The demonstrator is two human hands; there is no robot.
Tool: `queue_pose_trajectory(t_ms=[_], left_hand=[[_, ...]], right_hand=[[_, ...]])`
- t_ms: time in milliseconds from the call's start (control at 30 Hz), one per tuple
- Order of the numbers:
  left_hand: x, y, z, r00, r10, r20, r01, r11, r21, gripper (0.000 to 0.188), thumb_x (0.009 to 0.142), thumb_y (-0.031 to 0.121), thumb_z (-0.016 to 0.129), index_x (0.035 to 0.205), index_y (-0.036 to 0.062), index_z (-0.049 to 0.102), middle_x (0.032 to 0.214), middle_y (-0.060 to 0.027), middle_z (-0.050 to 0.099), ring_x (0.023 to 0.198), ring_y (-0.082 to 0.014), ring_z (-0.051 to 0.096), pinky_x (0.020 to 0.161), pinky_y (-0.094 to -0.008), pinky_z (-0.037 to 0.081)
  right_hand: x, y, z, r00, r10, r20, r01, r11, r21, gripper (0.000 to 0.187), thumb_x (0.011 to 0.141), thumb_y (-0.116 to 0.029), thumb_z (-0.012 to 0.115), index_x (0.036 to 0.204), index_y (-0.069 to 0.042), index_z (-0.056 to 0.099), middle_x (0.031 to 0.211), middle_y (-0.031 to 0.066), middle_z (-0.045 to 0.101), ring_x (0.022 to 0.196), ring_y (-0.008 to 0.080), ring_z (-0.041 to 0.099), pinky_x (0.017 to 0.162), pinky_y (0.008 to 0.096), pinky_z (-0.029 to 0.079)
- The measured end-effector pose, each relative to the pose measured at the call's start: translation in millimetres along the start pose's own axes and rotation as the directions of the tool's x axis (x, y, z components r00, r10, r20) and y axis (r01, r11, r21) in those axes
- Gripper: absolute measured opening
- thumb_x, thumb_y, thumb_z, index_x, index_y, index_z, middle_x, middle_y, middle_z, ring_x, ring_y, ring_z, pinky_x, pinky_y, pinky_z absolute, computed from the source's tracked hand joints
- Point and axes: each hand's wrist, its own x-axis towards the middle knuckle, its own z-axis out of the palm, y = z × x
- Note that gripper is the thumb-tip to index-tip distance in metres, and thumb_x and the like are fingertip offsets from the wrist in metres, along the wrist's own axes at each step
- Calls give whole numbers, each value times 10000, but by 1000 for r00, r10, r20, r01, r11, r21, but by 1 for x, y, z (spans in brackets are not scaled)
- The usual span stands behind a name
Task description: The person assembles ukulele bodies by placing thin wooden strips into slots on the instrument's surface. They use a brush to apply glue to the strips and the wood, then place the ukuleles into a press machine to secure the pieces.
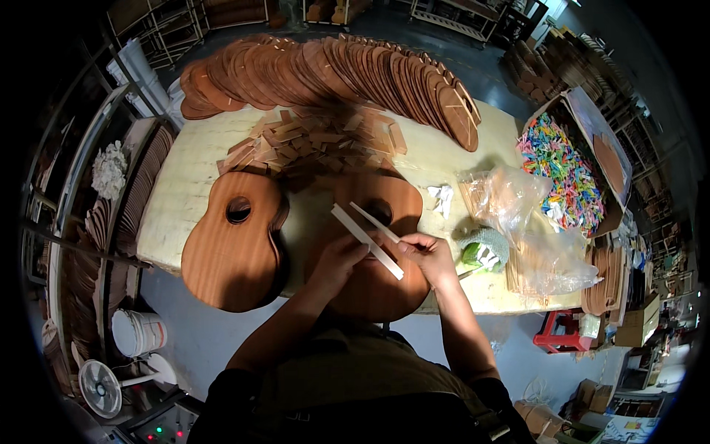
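Observation:
Both hands are above a brown wooden guitar body (396, 292) with a round sound hole, at the front middle of the table. My left hand (340, 265) is closed on a long pale strip (367, 240), which slants from upper left to lower right across the body. Between the thumb and fingers of my right hand (430, 257) is pinched a second, thinner pale strip (373, 222), its far end close to the first strip's upper end. A second guitar body (222, 270) lies to the left, sound hole facing up.
Behind the bodies lies a heap of small wood pieces (285, 144), and beyond it a fanned row of thin guitar-shaped plates (296, 70). At right are plastic bags of wood strips (510, 196), a round green-and-white container (484, 250), and a box of colourful clips (562, 174). A red stool (560, 333) stands below.

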Motion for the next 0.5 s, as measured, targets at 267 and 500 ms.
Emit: queue_pose_trajectory(t_ms=[267,500], left_hand=[[25,17,-29,907,374,-193,-187,769,612,237,874,192,660,1014,5,622,951,-89,646,848,-172,619,738,-294,494],[58,15,-57,876,482,25,-277,460,843,304,816,229,692,983,-11,606,1185,-137,543,1044,-306,537,848,-375,452]], right_hand=[[76,-9,8,691,-718,79,497,393,-774,223,689,37,674,870,-78,736,818,73,663,755,283,558,714,350,492],[89,7,10,679,-727,105,499,352,-792,408,663,60,634,1044,-68,699,958,90,641,869,286,556,805,360,481]])
